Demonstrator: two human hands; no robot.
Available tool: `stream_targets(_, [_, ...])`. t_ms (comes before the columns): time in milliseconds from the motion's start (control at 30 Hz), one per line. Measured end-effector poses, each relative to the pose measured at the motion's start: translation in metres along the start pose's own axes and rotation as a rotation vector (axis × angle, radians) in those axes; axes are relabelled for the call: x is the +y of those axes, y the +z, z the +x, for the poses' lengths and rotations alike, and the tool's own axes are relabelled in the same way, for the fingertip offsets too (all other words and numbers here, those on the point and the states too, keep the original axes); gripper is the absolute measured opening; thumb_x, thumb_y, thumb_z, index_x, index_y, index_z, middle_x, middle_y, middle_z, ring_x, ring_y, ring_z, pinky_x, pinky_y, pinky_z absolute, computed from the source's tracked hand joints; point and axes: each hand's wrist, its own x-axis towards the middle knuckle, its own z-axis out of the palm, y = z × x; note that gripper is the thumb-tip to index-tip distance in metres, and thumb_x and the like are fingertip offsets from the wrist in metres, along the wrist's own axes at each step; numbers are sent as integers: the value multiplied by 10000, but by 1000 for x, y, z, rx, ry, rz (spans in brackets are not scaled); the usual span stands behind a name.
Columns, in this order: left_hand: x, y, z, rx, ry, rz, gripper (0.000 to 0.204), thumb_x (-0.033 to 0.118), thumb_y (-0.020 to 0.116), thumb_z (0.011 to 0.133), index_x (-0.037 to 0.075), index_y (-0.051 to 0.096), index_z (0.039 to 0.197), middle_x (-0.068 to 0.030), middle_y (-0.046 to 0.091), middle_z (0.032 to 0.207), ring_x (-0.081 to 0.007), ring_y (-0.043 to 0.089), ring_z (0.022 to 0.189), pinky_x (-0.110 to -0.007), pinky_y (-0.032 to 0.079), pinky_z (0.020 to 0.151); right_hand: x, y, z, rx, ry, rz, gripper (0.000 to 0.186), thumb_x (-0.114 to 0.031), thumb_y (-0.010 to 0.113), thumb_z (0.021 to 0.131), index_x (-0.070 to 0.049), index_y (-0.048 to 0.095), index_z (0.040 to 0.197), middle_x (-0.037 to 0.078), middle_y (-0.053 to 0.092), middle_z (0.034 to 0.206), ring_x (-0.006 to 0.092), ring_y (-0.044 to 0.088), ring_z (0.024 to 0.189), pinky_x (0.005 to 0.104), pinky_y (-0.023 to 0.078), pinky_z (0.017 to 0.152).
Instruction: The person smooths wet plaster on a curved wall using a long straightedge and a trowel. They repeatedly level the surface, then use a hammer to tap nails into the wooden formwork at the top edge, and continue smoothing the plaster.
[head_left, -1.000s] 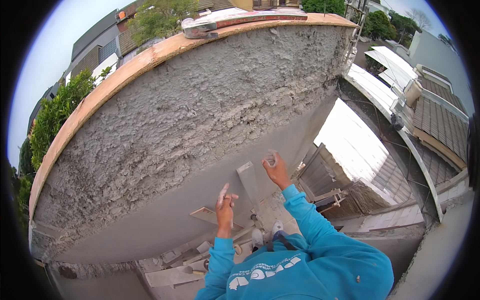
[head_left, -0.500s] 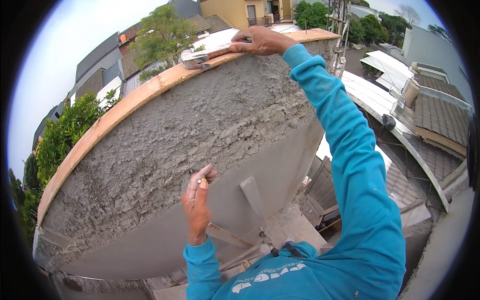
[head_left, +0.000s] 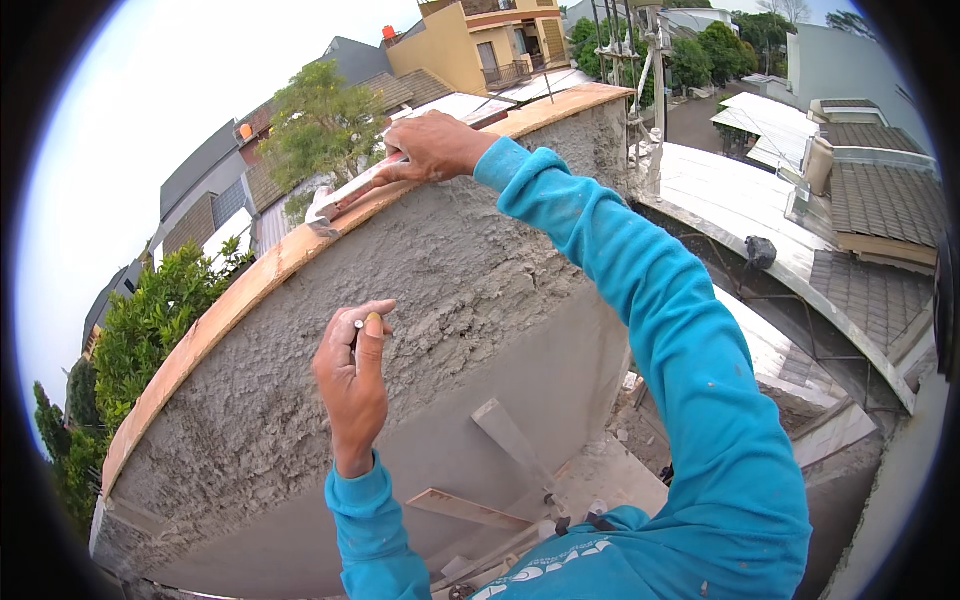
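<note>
Hammer (head_left: 352, 192) clasped in grip of right hand (head_left: 432, 148), upper frame, left of centre; long axis slanted along plank (head_left: 258, 274), head toward lower left. Round-headed nail (head_left: 359, 324) pinched by left hand (head_left: 352, 375), below hammer. Plank pale, wooden, long; wall (head_left: 470, 270) coarse, lumpy, grey, smooth band lower down.

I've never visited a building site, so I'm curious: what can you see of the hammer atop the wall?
The hammer has a grey, metal-looking head with pale smears, and a straight handle showing whitish and red; its material is unclear. It slants along the wood-like strip capping the rough wall, head toward the picture's left. The right hand grips the handle and hides part of it. Whether it rests on the strip or is slightly lifted, I can't tell.
</note>
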Motion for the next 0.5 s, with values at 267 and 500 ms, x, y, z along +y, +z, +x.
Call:
stream_targets(267, [34, 44, 59, -49, 194, 178, 196, 103, 570, 1029, 25, 718, 1131, -129, 665, 938, -215, 649, 850, -339, 500, 747, 26, -56, -72, 483, 277, 7, 649, -675, 614, 910, -38, 698, 999, 137, 664, 968, 322, 691, 895, 467, 545, 777])
stream_targets(500, [13, 106, 212, -282, 229, 469, 349, 244, 514, 1055, 15, 698, 1245, -179, 701, 1248, -340, 675, 1118, -414, 505, 987, 80, -86, -201, 740, 569, 332, 722, -706, 617, 911, 7, 707, 978, 121, 661, 770, 200, 650, 735, 362, 507, 645])
